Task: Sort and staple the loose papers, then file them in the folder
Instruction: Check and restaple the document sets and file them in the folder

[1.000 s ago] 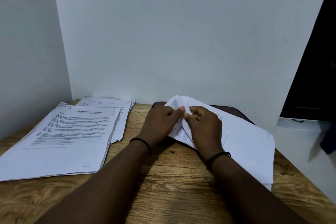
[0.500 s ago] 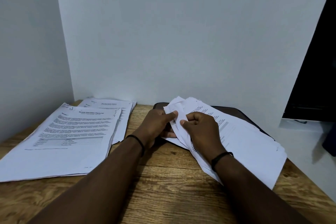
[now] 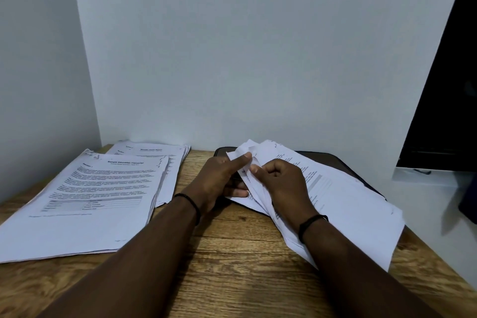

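A fanned pile of loose white papers (image 3: pixel 346 204) lies on the right of the wooden table, over a dark brown folder (image 3: pixel 333 159) whose far edge shows behind it. My left hand (image 3: pixel 222 181) pinches the top left corner of the upper sheets, thumb on top and fingers beneath. My right hand (image 3: pixel 281 183) is curled over the same corner and pinches the sheets beside the left thumb. On the left lie two sorted stacks: a printed stack (image 3: pixel 85 204) in front and a second stack (image 3: pixel 157 152) behind it. No stapler is in view.
The wooden table (image 3: pixel 232 266) stands in a corner, with white walls at the back and left. Its right edge runs beside a white surface (image 3: pixel 433 204) and a dark opening (image 3: pixel 449 85). Bare wood shows between the stacks and in front.
The right-hand pile has spread out and slid toward me. Both hands stay at its top left corner, and the lifted sheet corners have shifted between my fingers.
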`<action>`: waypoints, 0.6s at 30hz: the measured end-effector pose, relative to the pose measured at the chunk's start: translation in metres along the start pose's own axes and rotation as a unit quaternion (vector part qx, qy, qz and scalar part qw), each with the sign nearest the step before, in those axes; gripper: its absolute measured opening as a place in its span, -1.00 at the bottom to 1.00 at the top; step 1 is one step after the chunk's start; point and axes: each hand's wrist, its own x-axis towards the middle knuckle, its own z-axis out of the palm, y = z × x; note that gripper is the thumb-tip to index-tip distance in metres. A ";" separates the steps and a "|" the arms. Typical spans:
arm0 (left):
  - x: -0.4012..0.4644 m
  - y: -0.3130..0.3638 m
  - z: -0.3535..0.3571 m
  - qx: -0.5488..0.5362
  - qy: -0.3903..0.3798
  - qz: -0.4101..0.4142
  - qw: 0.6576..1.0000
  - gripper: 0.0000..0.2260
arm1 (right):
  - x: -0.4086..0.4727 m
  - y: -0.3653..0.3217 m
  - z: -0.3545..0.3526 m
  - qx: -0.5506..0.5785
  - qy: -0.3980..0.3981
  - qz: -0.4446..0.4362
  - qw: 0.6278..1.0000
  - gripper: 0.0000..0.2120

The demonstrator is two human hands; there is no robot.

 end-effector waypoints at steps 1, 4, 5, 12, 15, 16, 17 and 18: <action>0.001 0.000 0.000 -0.001 0.002 -0.002 1.000 -0.61 | 0.000 0.000 0.000 0.003 0.000 -0.001 1.000 -0.69; 0.002 0.001 -0.001 -0.006 0.009 -0.010 1.000 -0.62 | 0.000 0.000 0.000 -0.002 0.002 0.003 1.000 -0.69; 0.002 0.000 -0.001 -0.008 0.010 -0.013 1.000 -0.62 | 0.000 0.000 0.000 -0.005 0.002 0.007 1.000 -0.70; 0.004 0.001 -0.004 -0.025 0.025 -0.053 0.998 -0.76 | 0.002 0.003 0.005 -0.095 0.064 -0.013 0.993 -0.76; 0.002 0.003 0.000 0.002 0.041 -0.050 0.998 -0.82 | 0.000 0.000 0.002 -0.163 0.094 -0.065 0.980 -0.78; 0.000 0.004 0.003 0.015 0.054 -0.042 0.998 -0.84 | -0.001 -0.002 0.001 -0.194 0.080 -0.082 0.974 -0.81; 0.001 0.002 0.005 0.024 0.075 -0.030 0.996 -0.86 | -0.003 -0.003 0.001 -0.225 0.060 -0.097 0.968 -0.84; 0.003 0.001 0.007 0.026 0.106 -0.015 0.994 -0.86 | -0.004 -0.006 0.001 -0.256 0.041 -0.110 0.959 -0.86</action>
